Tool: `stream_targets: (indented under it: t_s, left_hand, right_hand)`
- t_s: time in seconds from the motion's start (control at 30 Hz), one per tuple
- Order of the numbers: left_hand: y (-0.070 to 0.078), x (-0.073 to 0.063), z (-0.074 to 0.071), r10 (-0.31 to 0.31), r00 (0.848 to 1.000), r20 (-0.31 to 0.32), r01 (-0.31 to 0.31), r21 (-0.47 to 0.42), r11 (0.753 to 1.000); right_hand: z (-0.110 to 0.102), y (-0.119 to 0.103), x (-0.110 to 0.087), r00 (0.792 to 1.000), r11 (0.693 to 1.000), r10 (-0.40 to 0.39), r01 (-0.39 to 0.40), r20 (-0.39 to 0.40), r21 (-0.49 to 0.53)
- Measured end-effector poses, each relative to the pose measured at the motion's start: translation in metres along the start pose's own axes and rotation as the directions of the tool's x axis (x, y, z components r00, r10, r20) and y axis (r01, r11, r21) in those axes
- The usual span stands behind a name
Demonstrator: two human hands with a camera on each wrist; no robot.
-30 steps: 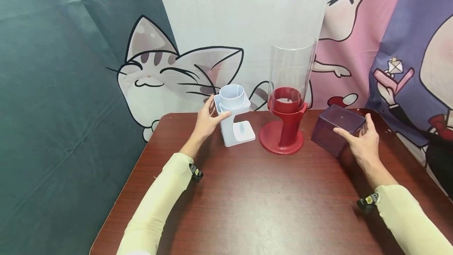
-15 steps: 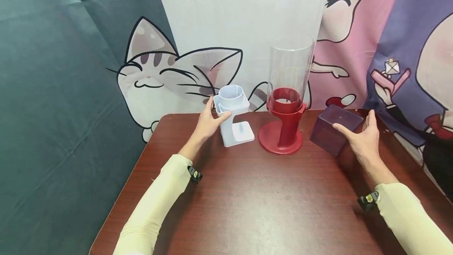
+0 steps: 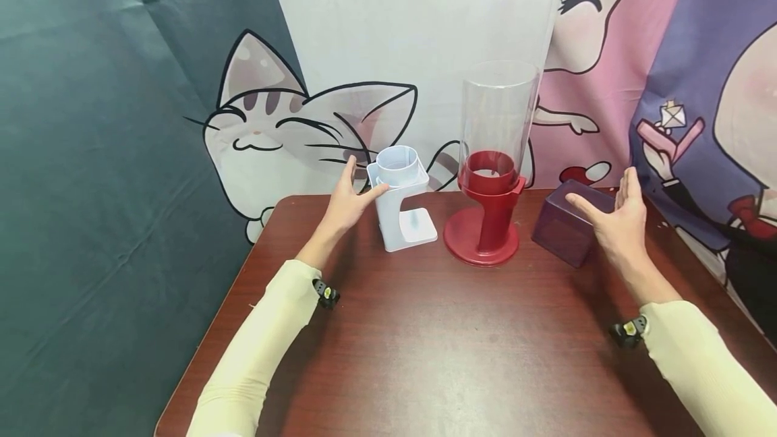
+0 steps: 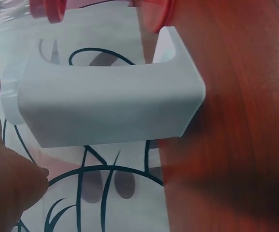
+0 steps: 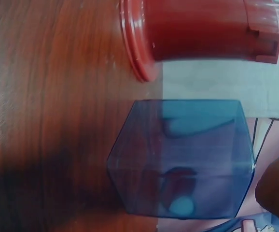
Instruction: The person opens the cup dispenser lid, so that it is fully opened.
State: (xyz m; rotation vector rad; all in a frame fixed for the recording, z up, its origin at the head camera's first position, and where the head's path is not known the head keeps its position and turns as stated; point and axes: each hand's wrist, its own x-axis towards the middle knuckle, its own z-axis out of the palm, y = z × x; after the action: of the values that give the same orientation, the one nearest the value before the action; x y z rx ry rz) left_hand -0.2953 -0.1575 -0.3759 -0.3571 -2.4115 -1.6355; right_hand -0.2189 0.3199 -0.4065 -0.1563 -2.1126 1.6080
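A white plastic stand (image 3: 391,224) with a round cup holder on top stands upright toward the back of the table. My left hand (image 3: 344,204) is just left of it, fingers and thumb spread, and a gap shows between hand and stand in the left wrist view. On the right sits a translucent purple box (image 3: 560,229), its top facing up. My right hand (image 3: 620,226) hovers at its right side with fingers extended and thumb apart; nothing is held. Between these stands a red stand (image 3: 494,221) with a round base, and a tall clear cylinder (image 3: 498,117) in its ring.
All the objects stand in a row near the far edge of the brown wooden table (image 3: 449,349). Close behind hangs a printed cloth backdrop (image 3: 328,25) with cartoon figures. A dark green curtain (image 3: 103,187) hangs at the left.
My left hand has let go of the white stand and moved slightly left. The right hand has come off the purple box, its fingers now straighter. The objects stay in place.
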Motion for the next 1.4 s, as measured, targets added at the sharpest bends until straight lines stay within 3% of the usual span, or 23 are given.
stream_targets:
  t_s: [0.3, 0.63, 1.03, 1.4]
  left_hand:
    - [0.019, 0.011, -0.007, 0.086, 0.996, -0.032, -0.089, -0.111, 0.990]
    - [0.050, 0.025, -0.005, 0.215, 0.975, -0.058, -0.222, -0.176, 0.959]
    - [0.085, 0.034, 0.027, 0.258, 0.966, -0.022, -0.257, -0.205, 0.944]
    - [0.106, 0.034, 0.064, 0.289, 0.957, 0.028, -0.273, -0.249, 0.929]
  right_hand:
    - [0.015, -0.015, 0.004, 0.996, 0.998, -0.062, 0.062, 0.056, 0.017]
    - [0.034, -0.032, 0.010, 0.976, 0.995, -0.102, 0.101, 0.195, 0.012]
    - [0.060, -0.038, 0.013, 0.937, 0.995, -0.095, 0.100, 0.337, 0.004]
    - [0.081, -0.034, 0.009, 0.915, 0.999, -0.052, 0.050, 0.400, 0.014]
